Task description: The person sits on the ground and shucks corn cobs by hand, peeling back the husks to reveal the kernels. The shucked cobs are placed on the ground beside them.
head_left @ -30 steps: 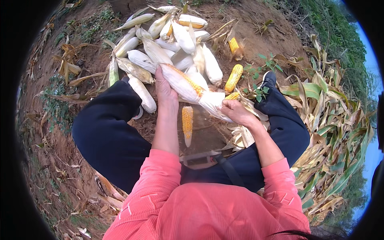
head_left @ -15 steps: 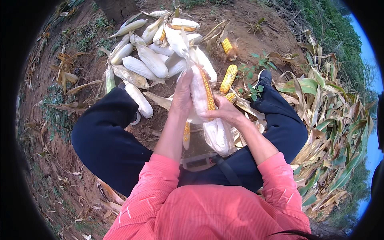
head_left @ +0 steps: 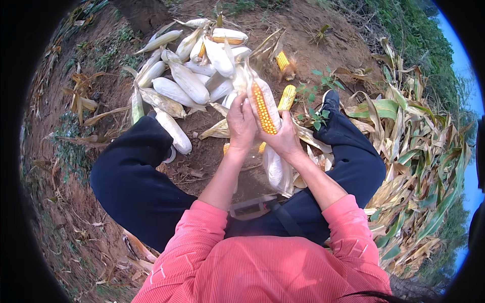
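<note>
Between my legs I hold a partly husked corn ear (head_left: 264, 112), tilted with its tip pointing away from me. A strip of yellow-orange kernels shows between pale husk leaves on both sides. My right hand (head_left: 285, 139) is closed around its lower end. On the left side, the bent fingers of my left hand (head_left: 241, 126) press against the husk. Below my right hand lies a loose white husk (head_left: 276, 171). Just beyond that hand rests a bare yellow cob (head_left: 287, 98), partly covered. Other bits of yellow corn peek out under my wrists, mostly hidden.
A heap of white-husked corn ears (head_left: 187, 81) lies ahead and left on brown soil. Another yellow ear (head_left: 284, 61) with brown silk sits farther off. Dry stalks and leaves (head_left: 409, 161) pile up at the right. A small green plant (head_left: 319, 117) grows by my right shoe (head_left: 331, 100).
The husk on the held ear has been parted wider, baring more kernels. Both hands have shifted; my left hand has come down slightly and the right one is now around the ear's lower end.
</note>
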Tool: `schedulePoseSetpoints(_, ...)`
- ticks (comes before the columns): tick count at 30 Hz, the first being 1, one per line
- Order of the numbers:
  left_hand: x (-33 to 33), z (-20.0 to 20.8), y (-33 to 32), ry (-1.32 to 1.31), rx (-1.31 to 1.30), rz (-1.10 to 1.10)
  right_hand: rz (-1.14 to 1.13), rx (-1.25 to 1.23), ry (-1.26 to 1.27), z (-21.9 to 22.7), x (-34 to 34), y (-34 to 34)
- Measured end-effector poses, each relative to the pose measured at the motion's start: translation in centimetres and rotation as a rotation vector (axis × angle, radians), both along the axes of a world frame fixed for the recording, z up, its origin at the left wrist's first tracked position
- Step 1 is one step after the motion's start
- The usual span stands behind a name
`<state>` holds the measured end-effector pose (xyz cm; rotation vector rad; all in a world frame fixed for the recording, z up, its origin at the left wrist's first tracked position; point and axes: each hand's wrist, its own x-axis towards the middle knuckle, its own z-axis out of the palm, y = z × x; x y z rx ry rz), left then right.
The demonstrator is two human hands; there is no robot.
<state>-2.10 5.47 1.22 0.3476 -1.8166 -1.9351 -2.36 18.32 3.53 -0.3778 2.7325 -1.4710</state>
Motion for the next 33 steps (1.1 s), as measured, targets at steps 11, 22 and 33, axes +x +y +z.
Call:
schedulePoseSetpoints(11, -0.5, 1.9, -1.9, 0.009, 0.283, 0.144, 0.100, 0.188, 0.226, 0.2, -0.1, 0.5)
schedulePoseSetpoints(22, -0.8, 2.3, -3.1, -0.027, 0.486, 0.165, 0.111, 0.208, 0.222, 0.0, -0.3, 0.8)
schedulePoseSetpoints(33, -1.1, 1.4, -3.8, -0.025, 0.388, 0.138, 0.129, 0.146, 0.169, 0.0, -0.2, 0.8)
